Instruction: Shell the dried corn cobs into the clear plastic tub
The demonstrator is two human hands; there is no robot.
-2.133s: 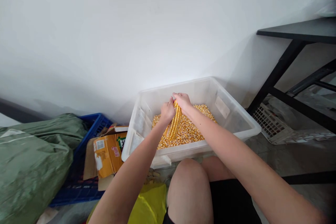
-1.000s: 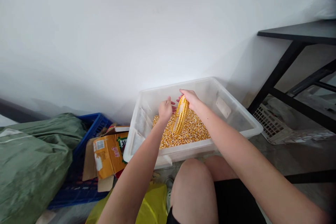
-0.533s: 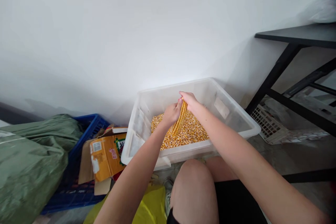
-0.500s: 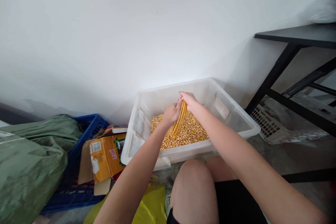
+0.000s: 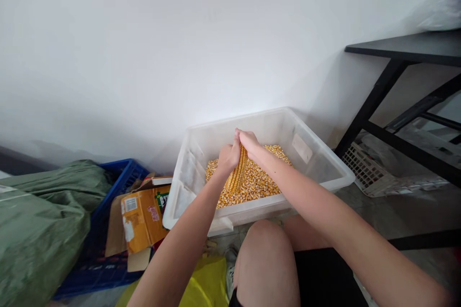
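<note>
The tub point(image 5: 252, 207) stands before me; left of it are a crate point(image 5: 118, 182) and a box point(image 5: 143, 220). Inside the tub, my left hand point(image 5: 229, 156) and right hand point(image 5: 251, 144) clasp the top of a cob point(image 5: 237, 173), which slants down toward the tub's kernels point(image 5: 260, 183); whether it touches them I can't tell. A hard, uneven press could make the cob slip, or flick kernels over the tub's rim.

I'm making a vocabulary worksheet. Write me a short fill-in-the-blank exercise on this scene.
1. The left hand and right hand hold an ear of ____ over loose kernels.
2. The cardboard box appears to the ____ of the plastic tub.
3. The crate partly covered by green sheeting is coloured ____.

Missing words: corn; left; blue.
</note>
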